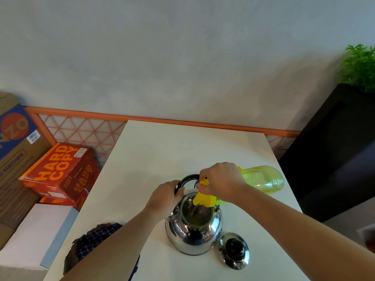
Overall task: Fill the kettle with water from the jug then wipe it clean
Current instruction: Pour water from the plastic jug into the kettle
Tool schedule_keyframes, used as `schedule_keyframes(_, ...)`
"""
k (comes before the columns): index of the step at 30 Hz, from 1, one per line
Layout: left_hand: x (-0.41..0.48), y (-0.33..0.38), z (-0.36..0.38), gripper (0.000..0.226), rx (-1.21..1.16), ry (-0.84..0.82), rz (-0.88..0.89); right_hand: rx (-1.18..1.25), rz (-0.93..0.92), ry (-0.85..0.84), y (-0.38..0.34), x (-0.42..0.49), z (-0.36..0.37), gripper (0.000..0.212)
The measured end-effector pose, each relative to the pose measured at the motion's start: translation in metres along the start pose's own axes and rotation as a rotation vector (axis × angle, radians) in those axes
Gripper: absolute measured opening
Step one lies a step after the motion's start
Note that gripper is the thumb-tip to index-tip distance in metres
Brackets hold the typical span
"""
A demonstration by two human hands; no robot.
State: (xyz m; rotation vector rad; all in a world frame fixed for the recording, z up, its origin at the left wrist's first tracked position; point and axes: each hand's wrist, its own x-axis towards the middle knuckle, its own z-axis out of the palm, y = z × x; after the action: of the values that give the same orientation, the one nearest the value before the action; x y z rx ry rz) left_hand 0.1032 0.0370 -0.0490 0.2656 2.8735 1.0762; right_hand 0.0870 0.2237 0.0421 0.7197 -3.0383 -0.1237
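Two grips: left hand on kettle handle, right hand tilting jug.

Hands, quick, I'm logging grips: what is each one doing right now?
Left hand: grips the black handle of the kettle.
Right hand: holds the yellow jug, tipped over the kettle's mouth.

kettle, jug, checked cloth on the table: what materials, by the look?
kettle: polished metal, probably stainless steel; mirror-like reflections on its body.
jug: translucent yellow-green plastic, glossy; light shows through, moulded ridges.
cloth: woven fabric, dark check, matte; lies rumpled with an uneven edge.
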Motion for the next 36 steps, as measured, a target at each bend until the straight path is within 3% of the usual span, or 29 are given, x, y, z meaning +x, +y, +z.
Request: schedule_keyframes(36,-0.0013,0.0018,-0.0017,0.028,0.001,-0.012,0.001,-0.006,-0.003,-0.001,-0.0009,0.0001,-0.0003,0.036)
